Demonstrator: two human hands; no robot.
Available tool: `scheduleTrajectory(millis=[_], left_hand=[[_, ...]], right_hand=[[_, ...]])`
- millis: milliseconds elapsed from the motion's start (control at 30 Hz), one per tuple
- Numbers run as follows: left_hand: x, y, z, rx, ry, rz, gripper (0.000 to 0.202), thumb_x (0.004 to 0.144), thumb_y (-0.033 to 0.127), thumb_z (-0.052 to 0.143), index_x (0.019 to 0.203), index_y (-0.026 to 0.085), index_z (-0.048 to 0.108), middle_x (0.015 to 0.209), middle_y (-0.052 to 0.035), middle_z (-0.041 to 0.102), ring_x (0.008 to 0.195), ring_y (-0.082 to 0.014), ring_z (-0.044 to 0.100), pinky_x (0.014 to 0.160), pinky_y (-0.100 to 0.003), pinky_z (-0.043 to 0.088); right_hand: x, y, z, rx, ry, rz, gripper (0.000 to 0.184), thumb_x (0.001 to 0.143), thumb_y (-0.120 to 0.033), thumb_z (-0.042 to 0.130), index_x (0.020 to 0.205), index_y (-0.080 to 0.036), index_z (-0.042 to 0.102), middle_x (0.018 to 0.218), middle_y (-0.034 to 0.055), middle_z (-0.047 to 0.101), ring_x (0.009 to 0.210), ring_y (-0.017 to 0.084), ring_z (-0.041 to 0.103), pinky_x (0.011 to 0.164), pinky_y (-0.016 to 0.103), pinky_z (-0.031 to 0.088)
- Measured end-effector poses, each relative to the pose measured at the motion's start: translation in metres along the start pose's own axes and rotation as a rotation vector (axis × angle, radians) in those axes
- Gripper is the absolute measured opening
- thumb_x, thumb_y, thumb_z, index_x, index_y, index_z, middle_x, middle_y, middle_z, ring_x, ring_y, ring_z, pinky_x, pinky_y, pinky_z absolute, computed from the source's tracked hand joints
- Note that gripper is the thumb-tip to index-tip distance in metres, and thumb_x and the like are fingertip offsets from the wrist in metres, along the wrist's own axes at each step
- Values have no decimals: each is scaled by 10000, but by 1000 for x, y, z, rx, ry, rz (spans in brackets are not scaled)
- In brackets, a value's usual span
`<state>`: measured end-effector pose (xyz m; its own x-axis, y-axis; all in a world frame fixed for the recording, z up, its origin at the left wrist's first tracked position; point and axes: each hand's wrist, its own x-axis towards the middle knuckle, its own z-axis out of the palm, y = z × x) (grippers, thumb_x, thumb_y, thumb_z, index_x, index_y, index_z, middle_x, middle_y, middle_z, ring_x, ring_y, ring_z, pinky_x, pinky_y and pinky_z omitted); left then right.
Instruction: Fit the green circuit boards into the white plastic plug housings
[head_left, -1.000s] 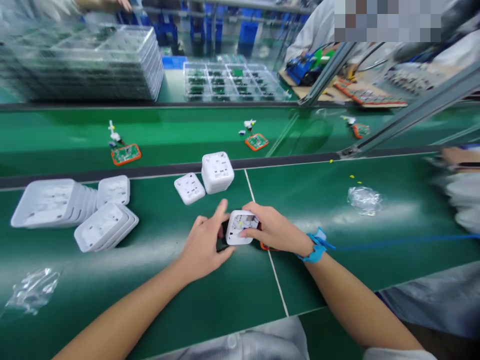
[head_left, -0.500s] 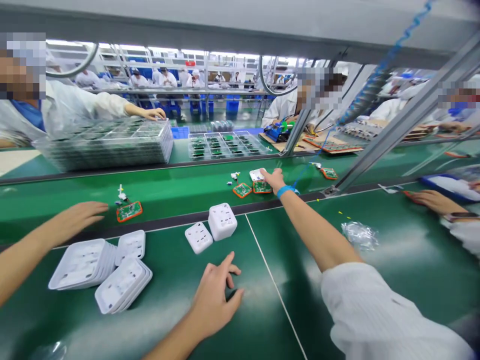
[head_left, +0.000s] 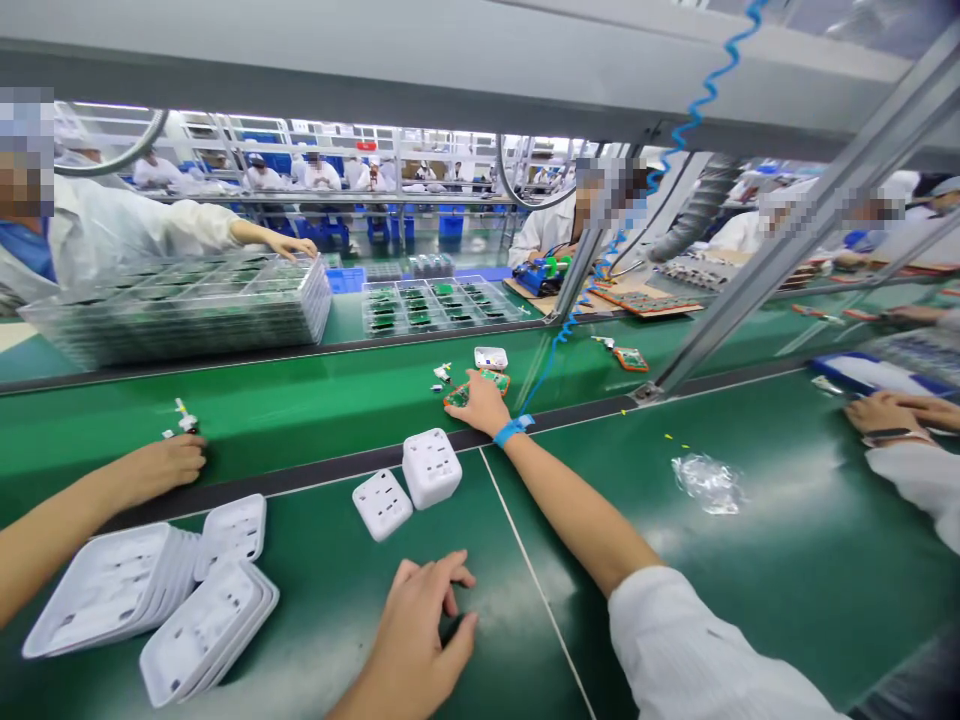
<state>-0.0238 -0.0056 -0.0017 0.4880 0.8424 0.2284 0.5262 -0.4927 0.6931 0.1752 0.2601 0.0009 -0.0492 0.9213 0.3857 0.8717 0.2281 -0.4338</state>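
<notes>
Along the dark rail [head_left: 315, 471], belt [head_left: 300, 400] beyond, bench [head_left: 787, 570] this side; open room right of the reaching arm [head_left: 577, 507], round crumpled film [head_left: 709, 483]. Right hand [head_left: 486, 410] over a board [head_left: 454, 396], partly hiding it; grip, I can't tell. White case [head_left: 490, 360] just beyond. Left hand [head_left: 424, 640] above bench, loosely spread, forearm cut off.

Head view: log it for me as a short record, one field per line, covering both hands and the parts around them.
Left hand: fingers loosely curled over near worktop, nothing seen in it
Right hand: fingers over orange-edged circuit boards on green strip; grip unclear
Right wrist: blue band
Beyond right hand: single white casing
Worktop, left: leaning casing stacks
Worktop, middle: short stack, one flat casing beside it
Worktop, right: crumpled clear plastic
</notes>
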Motion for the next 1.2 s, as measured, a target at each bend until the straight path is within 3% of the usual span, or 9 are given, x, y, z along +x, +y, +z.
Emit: scheduleTrajectory(millis=[133,300,467,567,667,833,1000,1133,1200], left_hand=[[-1,1,-3,-6,-20,-24,462,850,118,562,1274,274,466,1114,-16,701,805,-171,649,849,-414,495],[0,-1,0,-30,28,15,403,865,132,565,1248,247,515,1073,-23,705,778,-166,643,855,-411,482],[1,-1,1,-57,217,10,167,919,158,523,1037,194,636,800,-12,648,694,-163,587,698,-320,467],[1,-1,2,-25,272,-10,146,924,160,530,864,181,662,770,-34,633,759,-186,591,711,-317,465],[-1,-1,4,37,213,1,155,908,153,552,824,182,679,821,-53,665,810,-206,593,769,-352,461],[-4,1,4,87,120,-11,187,932,144,506,926,196,686,911,-52,703,844,-214,587,764,-371,423],[-4,5,-1,15,103,-2,170,928,130,487,919,189,646,887,-26,704,827,-182,605,757,-360,386],[-5,10,-4,58,21,30,151,861,108,522,850,193,647,791,-2,694,750,-168,585,725,-362,338],[-6,12,-5,88,-18,26,155,846,111,528,842,195,658,775,-2,699,751,-174,580,721,-368,321]], right_hand=[[-37,15,-24,42,95,-8,803,717,-455,753,1374,-117,438,1212,178,617,1115,350,576,994,497,436],[-126,26,-64,79,58,-88,810,680,-450,789,1349,-153,440,1146,132,606,1068,313,594,973,483,487],[-212,-16,-93,65,-118,-190,724,752,-478,777,1316,-163,449,1150,148,557,1066,331,568,934,526,501],[-242,-47,-106,121,-310,-263,490,854,-452,706,1211,-181,507,1120,135,575,1040,302,572,893,481,523],[-245,-56,-115,177,-390,-327,212,952,-336,584,1103,-194,539,1041,109,594,961,257,584,846,430,532],[-227,-36,-111,100,-394,-492,422,931,-301,616,1305,-156,487,1190,173,542,1091,304,531,928,480,499],[-231,-33,-114,259,-353,-623,39,942,-212,545,965,-193,569,939,89,569,870,218,527,768,372,487],[-240,-31,-117,209,-470,-748,197,952,-346,598,1025,-164,614,947,99,621,854,219,523,748,367,472],[-244,-30,-114,175,-461,-791,178,982,-302,562,1044,-150,631,959,105,642,857,213,522,748,356,469]])
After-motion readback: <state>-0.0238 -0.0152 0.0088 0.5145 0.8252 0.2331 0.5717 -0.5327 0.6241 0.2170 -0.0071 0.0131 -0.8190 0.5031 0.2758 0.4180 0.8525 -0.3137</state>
